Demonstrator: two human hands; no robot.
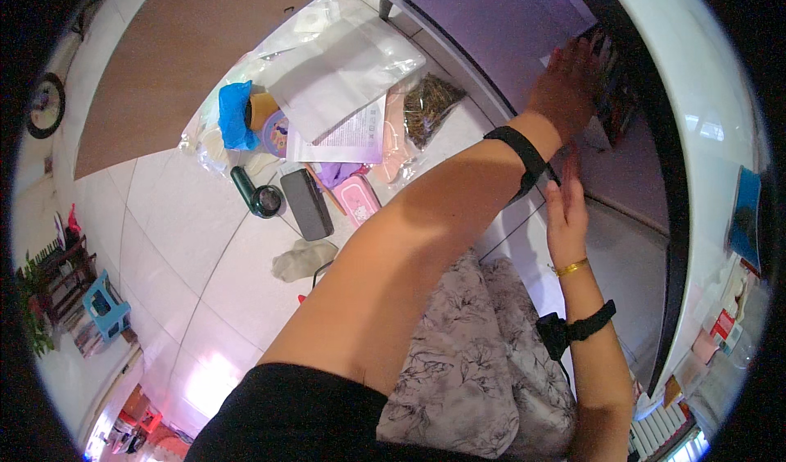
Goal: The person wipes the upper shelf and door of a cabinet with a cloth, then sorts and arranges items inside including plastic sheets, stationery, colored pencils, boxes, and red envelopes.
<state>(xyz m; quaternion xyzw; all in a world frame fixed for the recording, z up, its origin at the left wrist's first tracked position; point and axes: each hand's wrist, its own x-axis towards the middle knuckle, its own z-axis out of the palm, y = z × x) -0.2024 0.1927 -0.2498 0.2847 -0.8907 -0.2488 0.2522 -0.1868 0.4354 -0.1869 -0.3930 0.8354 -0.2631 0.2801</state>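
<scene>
My left hand (564, 90) reaches across to the upper right, under a white tabletop (694, 155). Its fingers are beside a dim pile of small items (611, 81) on a purple-grey shelf (485, 32); shadow hides whether they grip anything. Below my left wrist, my right hand (568, 213) points upward near the shelf's edge, its fingertips partly in shadow. A black strap (522, 155) circles the left wrist. The right forearm wears a gold bracelet (571, 268) and a black strap with a small device (554, 334).
On the tiled floor lie a white pouch (338, 69), a clear bag of dried plant matter (430, 109), a blue plastic bag (235, 118), a dark green handheld device (261, 198), a dark grey case (306, 204), a pink case (357, 199) and a crumpled beige cloth (301, 260).
</scene>
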